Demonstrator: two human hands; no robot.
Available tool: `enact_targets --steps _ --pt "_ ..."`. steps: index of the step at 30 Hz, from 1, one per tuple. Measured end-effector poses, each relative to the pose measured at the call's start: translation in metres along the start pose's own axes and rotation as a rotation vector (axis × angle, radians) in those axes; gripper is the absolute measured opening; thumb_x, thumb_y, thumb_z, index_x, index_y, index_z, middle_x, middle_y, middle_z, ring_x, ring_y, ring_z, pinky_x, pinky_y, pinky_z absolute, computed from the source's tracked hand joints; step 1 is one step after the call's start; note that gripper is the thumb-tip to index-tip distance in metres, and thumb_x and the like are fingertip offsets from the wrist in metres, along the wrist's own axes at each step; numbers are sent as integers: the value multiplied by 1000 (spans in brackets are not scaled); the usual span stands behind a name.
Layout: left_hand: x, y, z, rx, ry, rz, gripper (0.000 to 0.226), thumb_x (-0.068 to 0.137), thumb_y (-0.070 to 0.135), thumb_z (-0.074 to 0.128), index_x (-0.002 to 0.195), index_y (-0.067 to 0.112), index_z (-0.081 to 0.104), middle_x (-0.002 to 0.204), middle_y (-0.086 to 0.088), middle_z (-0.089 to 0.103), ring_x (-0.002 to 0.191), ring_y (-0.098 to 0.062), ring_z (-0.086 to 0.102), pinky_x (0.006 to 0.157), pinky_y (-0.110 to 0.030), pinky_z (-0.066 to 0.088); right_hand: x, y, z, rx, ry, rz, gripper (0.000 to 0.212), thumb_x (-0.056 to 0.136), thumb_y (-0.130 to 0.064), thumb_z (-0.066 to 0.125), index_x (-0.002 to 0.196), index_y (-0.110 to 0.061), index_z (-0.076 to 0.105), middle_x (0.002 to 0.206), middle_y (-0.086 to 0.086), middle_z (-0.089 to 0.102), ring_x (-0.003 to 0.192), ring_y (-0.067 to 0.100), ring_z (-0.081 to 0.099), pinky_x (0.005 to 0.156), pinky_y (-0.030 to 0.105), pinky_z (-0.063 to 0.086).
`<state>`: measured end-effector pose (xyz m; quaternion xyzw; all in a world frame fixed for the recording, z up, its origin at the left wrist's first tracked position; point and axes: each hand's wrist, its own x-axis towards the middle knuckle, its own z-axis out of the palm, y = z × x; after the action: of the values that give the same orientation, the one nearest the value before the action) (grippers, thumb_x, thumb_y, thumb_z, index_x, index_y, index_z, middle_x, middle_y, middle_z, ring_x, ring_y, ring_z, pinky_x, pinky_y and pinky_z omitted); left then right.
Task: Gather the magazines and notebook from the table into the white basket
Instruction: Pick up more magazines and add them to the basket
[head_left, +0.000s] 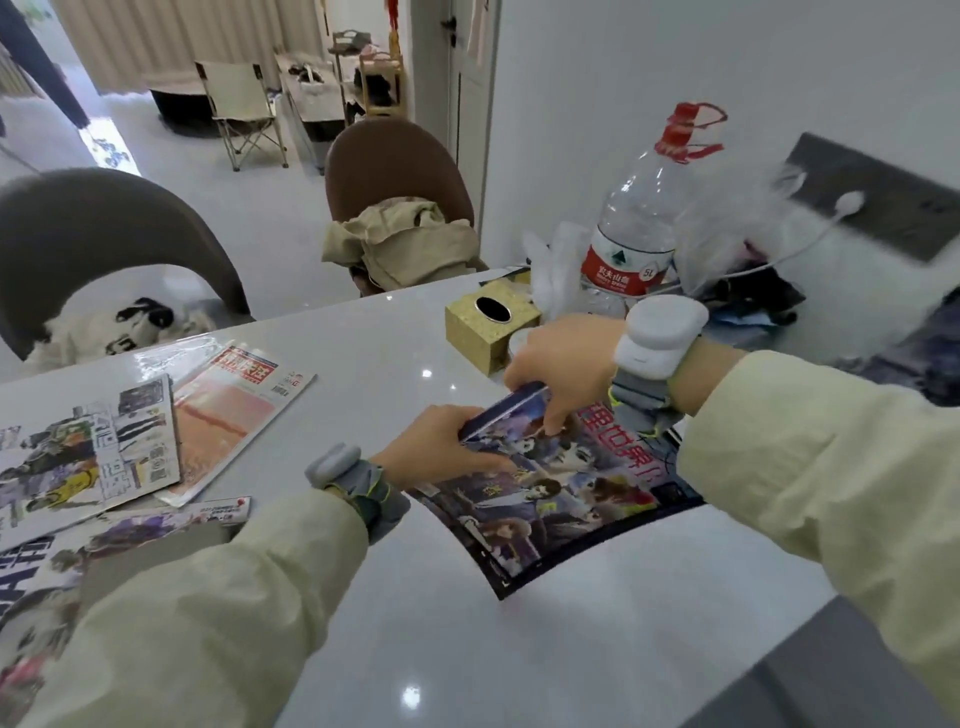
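Both gripping the anime magazine (561, 499) now, left hand (441, 447) and right hand (566, 364) clamping its far edge, length trailing back under the wrists.

Dark anime-cover magazine (561, 499) centre table, far edge curled up off surface. Orange-cover magazine (234, 415) and basketball magazine (78, 452) flat at left, overlapping
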<state>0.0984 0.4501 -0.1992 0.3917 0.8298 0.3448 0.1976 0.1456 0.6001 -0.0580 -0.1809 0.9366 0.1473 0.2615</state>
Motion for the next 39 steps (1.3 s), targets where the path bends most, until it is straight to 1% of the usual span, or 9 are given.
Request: enact_targets --steps 7,12,15,21,24,27,31,35,39 --pt "3 23 15 -266 -6 -101 38 76 31 76 55 17 48 42 9 45 38 -2 36 45 -14 30 0 -9 -6 -253 105 21 41 76 -44 71 65 -16 43 61 -2 42 63 21 49 50 24 37" --pt "-11 26 27 -493 144 -116 30 84 20 68 75 -7 61 69 -27 63 63 -21 57 61 -43 49 -6 -5 5 -375 460 91 51 75 -54 67 92 -8 54 67 5 48 58 21 45 54 30 38" --pt "-16 24 30 -610 176 -109 27 86 16 66 81 -11 61 76 -33 63 68 -31 62 66 -45 53 -12 5 13 -363 745 65 67 72 -65 60 112 -11 52 104 11 61 93 28 56 79 38 43" --pt "-26 5 24 -807 244 -138 17 85 17 65 93 2 68 90 -21 72 84 -37 69 76 -43 58 -37 45 54 275 854 472 131 52 -80 59 149 -15 0 155 16 15 141 33 22 116 47 20" --pt "-31 -4 16 -867 275 -138 14 81 22 67 88 10 70 82 -7 74 79 -25 72 67 -32 57 -41 52 90 1088 890 506 118 52 -63 76 144 -19 17 141 -4 41 123 10 46 104 29 41" --pt "-34 -9 8 -897 247 -156 26 72 33 69 89 14 68 82 -4 75 79 -21 73 63 -25 56 -30 38 134 1676 506 370 86 56 -48 74 132 -23 44 124 -9 60 107 7 58 94 36 51" --pt "-36 -14 2 -842 183 -189 32 68 37 72 91 16 67 86 -5 75 83 -23 72 67 -26 57 -3 22 153 1740 617 284 36 74 -20 75 104 -35 61 116 3 66 103 15 63 85 32 53" --pt "-40 -23 1 -782 161 -247 14 80 20 69 94 16 65 91 -9 74 88 -27 71 73 -31 59 4 18 154 1750 662 234 24 79 -6 69 96 -22 67 105 0 70 89 9 69 76 23 57" --pt "-39 -30 -1 -702 216 -269 34 82 9 68 113 15 56 110 -12 67 101 -28 65 88 -41 54 1 12 147 1588 747 204 22 77 -8 71 87 -29 69 95 -17 69 86 -3 66 69 11 54"
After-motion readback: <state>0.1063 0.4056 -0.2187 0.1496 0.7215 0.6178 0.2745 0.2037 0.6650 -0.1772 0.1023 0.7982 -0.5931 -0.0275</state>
